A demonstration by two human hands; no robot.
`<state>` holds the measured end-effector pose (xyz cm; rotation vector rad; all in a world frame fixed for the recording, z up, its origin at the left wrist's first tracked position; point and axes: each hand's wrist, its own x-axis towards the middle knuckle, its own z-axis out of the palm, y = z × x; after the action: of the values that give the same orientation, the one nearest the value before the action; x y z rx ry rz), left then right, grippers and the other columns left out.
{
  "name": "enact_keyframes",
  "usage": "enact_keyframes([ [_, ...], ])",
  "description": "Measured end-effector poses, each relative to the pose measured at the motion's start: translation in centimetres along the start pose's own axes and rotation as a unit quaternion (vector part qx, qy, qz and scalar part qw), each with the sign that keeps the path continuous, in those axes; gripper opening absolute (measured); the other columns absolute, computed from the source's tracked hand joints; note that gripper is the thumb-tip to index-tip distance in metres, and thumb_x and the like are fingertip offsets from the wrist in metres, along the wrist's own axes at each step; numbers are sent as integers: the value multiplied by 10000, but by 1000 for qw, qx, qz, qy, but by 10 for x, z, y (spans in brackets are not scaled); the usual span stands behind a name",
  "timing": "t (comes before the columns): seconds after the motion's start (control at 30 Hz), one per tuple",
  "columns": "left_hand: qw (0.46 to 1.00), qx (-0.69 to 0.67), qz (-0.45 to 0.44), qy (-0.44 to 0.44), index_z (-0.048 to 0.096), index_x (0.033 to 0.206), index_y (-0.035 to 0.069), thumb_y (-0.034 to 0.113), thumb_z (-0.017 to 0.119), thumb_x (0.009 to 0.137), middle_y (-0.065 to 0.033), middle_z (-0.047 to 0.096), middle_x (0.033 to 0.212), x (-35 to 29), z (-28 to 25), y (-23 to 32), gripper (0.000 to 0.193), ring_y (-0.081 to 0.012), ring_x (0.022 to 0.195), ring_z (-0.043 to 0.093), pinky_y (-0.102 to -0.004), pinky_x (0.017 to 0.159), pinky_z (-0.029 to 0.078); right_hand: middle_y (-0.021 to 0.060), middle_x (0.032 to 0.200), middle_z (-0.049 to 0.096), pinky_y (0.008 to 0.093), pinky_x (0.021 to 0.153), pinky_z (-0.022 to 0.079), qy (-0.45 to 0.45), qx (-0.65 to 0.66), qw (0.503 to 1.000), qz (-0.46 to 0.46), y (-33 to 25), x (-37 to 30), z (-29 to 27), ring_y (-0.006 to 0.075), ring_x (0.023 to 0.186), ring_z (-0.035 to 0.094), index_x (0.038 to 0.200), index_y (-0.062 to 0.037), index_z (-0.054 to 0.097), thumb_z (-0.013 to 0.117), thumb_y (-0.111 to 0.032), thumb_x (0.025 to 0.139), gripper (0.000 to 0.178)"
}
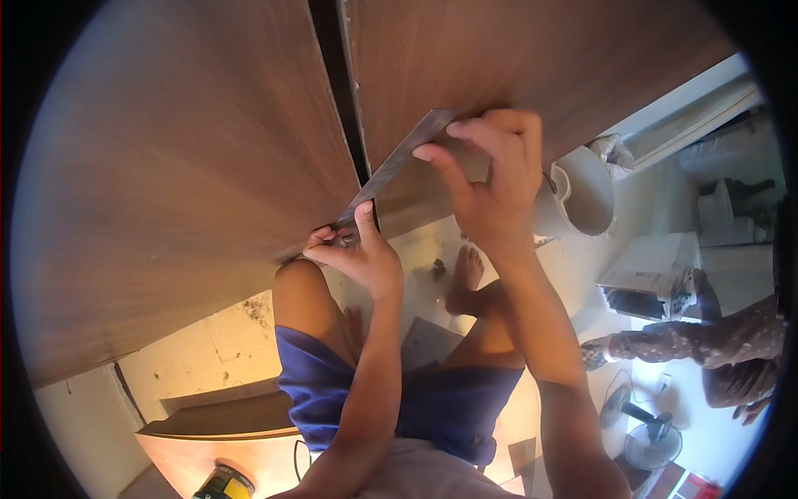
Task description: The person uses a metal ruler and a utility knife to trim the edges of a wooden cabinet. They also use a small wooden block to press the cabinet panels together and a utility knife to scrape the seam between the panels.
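A long, flat grey strip (pixel 392 169) runs diagonally along the lower edges of two brown wooden panels, crossing the dark gap between them. My left hand (pixel 370 258) grips the strip near its lower left part, thumb up along it and fingers curled beneath. Toward the strip's upper end, my right hand (pixel 503 179) pinches it between thumb and fingertips. The left panel (pixel 191 166) fills the far left, and the right panel (pixel 540 62) spreads across the top. What the strip is made of I cannot tell for certain.
My bare knees and feet are below the panels. On the right are a white bucket (pixel 586 200), a box (pixel 648 274), another person's patterned clothing (pixel 715 337) and a fan (pixel 652 442). A dark can (pixel 224 482) stands on a wooden surface (pixel 187 457) at lower left.
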<state>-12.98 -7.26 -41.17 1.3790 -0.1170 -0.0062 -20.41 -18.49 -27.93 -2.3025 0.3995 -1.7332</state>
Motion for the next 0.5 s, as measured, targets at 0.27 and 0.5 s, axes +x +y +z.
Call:
enact_keyframes([
  [0.27,999,35,-13,-9,375,1079,68,240,849,935,-76,460,1052,-4,-8,-35,524,-164,919,499,-305,826,473,89,877,675,298,546,523,-5,49,992,120,1,-51,18,182,662,654,916,-19,728,842,24,831,148],
  [0.5,965,-147,-219,-16,441,1053,69,123,830,931,-134,679,1020,-8,-13,-46,411,-201,885,698,-320,825,565,85,910,663,276,638,649,32,136,946,291,-26,-74,36,166,799,762,977,23,694,806,24,875,151],
])
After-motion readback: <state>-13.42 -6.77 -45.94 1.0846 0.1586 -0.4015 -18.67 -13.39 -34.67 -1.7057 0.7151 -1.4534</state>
